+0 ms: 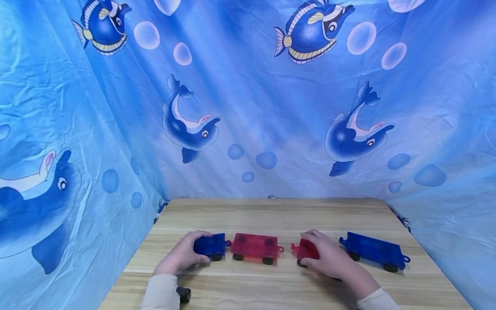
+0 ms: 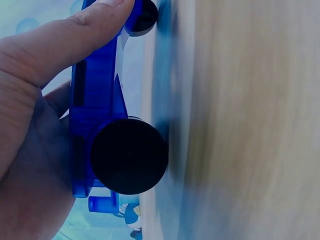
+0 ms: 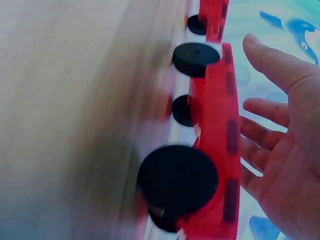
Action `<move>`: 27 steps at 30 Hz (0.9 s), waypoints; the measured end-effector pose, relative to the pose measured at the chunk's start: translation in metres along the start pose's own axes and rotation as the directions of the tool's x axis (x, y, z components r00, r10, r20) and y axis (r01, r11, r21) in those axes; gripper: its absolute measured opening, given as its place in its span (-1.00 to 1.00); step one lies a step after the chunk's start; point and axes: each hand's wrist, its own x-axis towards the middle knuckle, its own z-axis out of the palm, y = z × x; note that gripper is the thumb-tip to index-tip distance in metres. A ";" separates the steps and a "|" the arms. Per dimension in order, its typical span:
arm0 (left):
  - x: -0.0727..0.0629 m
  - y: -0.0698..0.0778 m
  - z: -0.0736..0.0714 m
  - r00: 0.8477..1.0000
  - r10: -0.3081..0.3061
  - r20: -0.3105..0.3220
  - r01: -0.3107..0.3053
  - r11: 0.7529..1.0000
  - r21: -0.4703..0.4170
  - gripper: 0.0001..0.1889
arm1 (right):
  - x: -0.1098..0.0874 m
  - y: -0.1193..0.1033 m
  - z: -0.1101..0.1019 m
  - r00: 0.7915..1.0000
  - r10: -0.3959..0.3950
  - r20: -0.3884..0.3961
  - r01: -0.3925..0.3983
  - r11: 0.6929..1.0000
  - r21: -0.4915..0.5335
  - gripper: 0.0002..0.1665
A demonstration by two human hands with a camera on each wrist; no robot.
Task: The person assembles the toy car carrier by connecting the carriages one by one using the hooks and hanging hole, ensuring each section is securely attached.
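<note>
My left hand [image 1: 186, 251] grips a blue toy train car [image 1: 211, 244] at the left of the row; in the left wrist view the thumb lies along its near side, above a black wheel [image 2: 130, 156]. The blue car's right end meets the hook of a red train car [image 1: 255, 246], which stands in the middle. Around a second red train car [image 1: 308, 249] is my right hand [image 1: 329, 256]. The right wrist view shows that hand's fingers spread and its thumb [image 3: 270, 62] apart from the car [image 3: 217, 130]. A gap separates the two red cars.
Another blue train car [image 1: 373, 250] stands to the right of my right hand, a ring at its outer end. The cars rest on a wood-grain table [image 1: 271, 213]. Blue cloth [image 1: 248, 107] with dolphins and fish hangs behind and at the sides.
</note>
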 end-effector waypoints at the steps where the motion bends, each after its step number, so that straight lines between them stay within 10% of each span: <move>1: 0.000 -0.001 -0.001 1.000 0.002 0.000 -0.002 1.000 -0.001 -0.21 | -0.002 0.002 -0.001 1.000 0.018 0.006 -0.018 1.000 0.001 -0.05; 27: -0.003 -0.015 -0.013 1.000 0.014 0.010 -0.014 0.999 -0.032 -0.22 | -0.023 0.042 -0.011 0.986 0.142 0.082 -0.151 0.983 0.107 0.07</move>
